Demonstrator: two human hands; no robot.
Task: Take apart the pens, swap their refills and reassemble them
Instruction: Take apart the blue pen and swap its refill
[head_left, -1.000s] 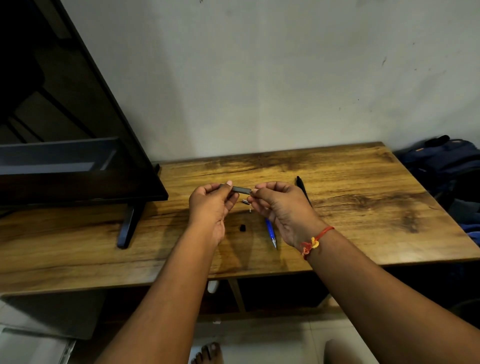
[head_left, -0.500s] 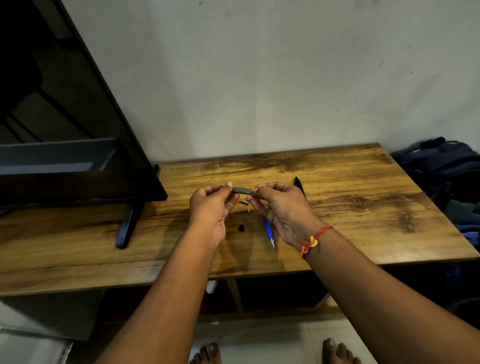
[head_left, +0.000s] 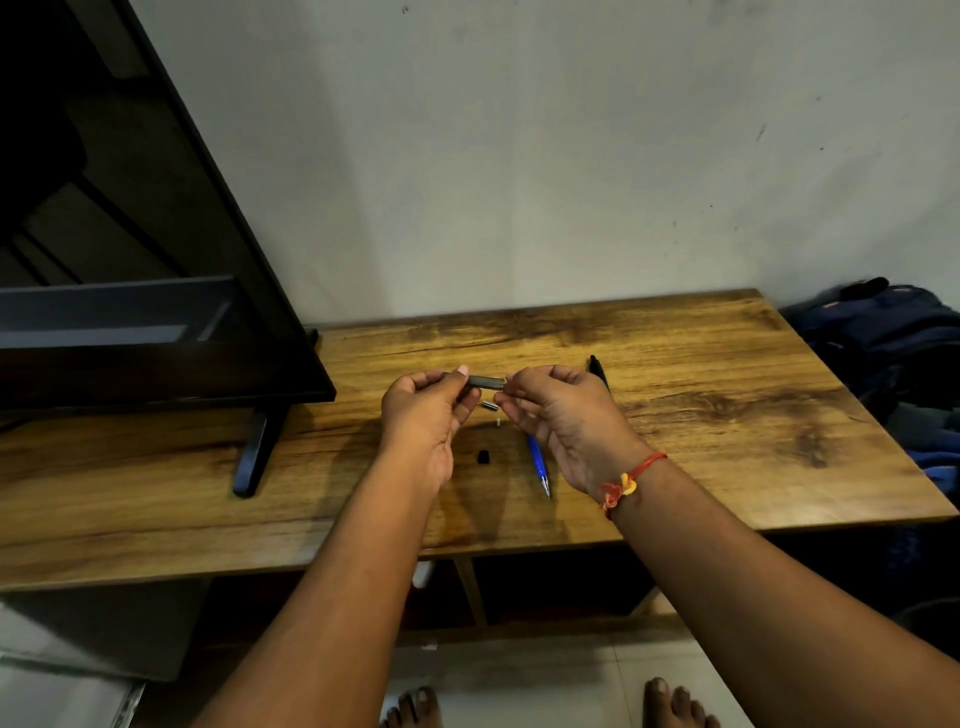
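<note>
Head view looks down on a person standing at the front edge of a wooden worktop (head_left: 727, 441), both hands raised just above its middle. The left hand (head_left: 426, 410) pinches one end of a short dark pen barrel (head_left: 485, 383) between thumb and fingers, and the right hand (head_left: 561, 415) pinches the other end with its fingertips. The barrel lies level between them, clear of the wood. Below the hands lie two tiny parts (head_left: 489, 406), too small to name, and a small black piece (head_left: 483, 457) nearer the front edge. A blue pen (head_left: 537, 462) rests just beside the right palm, tip toward the front edge, and a black pen (head_left: 597, 370) shows behind the right hand, toward the back edge. A television (head_left: 156, 312) stands over the left end, and a backpack (head_left: 883, 332) sits off the right end. To my eye the barrel is being worked at its joint, though I cannot tell whether it is coming apart or going together. Either way, one hand should hold firm while the other twists along the barrel's line, not bending it. It should also stay low over the middle of the worktop. A spring or tip that slips free would then land among the loose bits and not roll off the front edge.
</note>
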